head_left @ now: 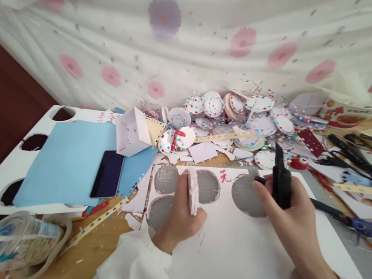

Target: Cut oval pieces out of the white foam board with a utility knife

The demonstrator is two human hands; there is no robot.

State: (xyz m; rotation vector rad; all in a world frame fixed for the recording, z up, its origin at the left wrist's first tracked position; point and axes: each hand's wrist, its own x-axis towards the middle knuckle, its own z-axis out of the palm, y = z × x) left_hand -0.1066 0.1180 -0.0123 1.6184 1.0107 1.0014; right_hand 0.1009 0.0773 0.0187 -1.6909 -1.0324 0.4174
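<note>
My left hand [180, 215] is closed around a small stack of round white card discs [193, 192], held on edge above a large white card sheet [241, 258]. My right hand [287, 213] grips a black tool [281, 179] whose tip rests by a grey circle [248, 195] on that sheet. Two more grey circles [166, 180] show left of the discs, partly behind my left hand. Both wrists wear white sleeves.
A heap of dotted paper discs [240, 115] lies at the back by a flowered curtain [188, 40]. Left are a blue sheet [64, 162], a dark phone [107, 175], a small white box [133, 131] and a punched white board [6, 166]. Pens, scissors and a bowl [355, 110] crowd the right.
</note>
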